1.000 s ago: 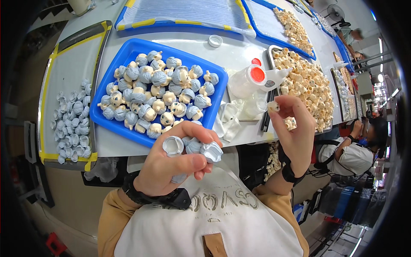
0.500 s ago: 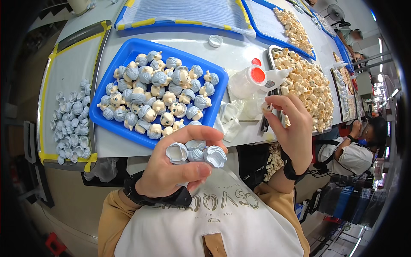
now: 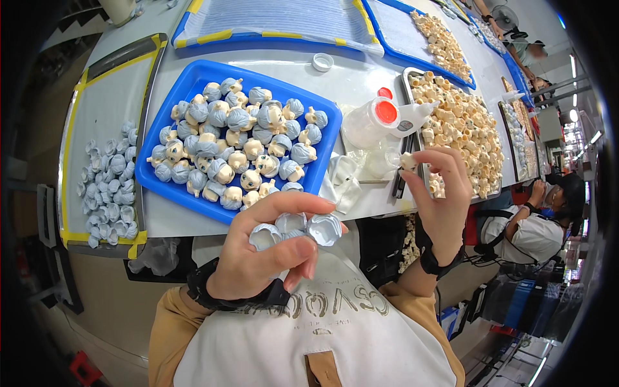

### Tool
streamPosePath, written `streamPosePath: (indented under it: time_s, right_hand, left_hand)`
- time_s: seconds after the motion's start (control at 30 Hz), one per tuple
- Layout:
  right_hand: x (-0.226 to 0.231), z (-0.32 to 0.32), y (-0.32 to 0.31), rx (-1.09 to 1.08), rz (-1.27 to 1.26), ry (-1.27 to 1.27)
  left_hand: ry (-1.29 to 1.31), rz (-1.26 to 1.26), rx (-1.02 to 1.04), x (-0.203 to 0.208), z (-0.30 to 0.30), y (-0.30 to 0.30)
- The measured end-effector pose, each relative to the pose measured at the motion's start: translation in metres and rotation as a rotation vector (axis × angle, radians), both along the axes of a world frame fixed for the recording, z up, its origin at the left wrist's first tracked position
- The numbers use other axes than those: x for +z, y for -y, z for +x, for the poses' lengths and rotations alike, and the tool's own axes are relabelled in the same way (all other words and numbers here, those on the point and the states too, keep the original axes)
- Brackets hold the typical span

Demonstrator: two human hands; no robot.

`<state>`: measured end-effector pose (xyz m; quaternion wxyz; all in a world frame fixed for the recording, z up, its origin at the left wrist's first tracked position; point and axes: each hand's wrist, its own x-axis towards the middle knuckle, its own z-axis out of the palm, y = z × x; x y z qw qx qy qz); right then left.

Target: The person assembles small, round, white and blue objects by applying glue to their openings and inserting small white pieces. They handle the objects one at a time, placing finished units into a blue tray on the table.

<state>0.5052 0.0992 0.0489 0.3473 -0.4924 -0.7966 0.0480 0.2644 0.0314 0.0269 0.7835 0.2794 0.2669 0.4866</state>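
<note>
My left hand (image 3: pixel 267 245) is closed around several pale blue hollow doll hair pieces (image 3: pixel 324 230), some with their open sides up. To the right, my right hand (image 3: pixel 442 193) pinches a small cream doll head (image 3: pixel 409 162) between thumb and fingertips, over the table's near edge. Beyond my left hand stands a blue tray (image 3: pixel 187 76) full of doll heads (image 3: pixel 219 116), many wearing blue hair. A metal tray (image 3: pixel 409 80) of bare cream heads (image 3: pixel 461 135) lies beyond my right hand. More hair pieces (image 3: pixel 113 187) are heaped on the yellow-taped tray (image 3: pixel 64 155) at left.
Plastic bottles with a red lid (image 3: pixel 386 112) and a white nozzle (image 3: pixel 419 116) stand between the trays. A crumpled white cloth (image 3: pixel 345 180) and a black tool (image 3: pixel 400 184) lie near the front edge. Another person (image 3: pixel 535 226) sits at right.
My right hand has shifted slightly down, and the doll head in its pinch has turned. The hair pieces in my left hand have tilted so that more hollow insides show.
</note>
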Motion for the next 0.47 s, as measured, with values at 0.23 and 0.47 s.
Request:
streamPosePath:
  time_s: [0.23,0.47]
  right_hand:
    - [0.016,-0.025,0.023,0.497,-0.092,-0.44]
    - [0.019,-0.047,0.025,0.586,-0.155,-0.312]
  left_hand:
    - [-0.069,0.123,0.079,-0.002,0.005,0.0]
    - [-0.138,0.197,0.08,-0.006,0.002,0.003]
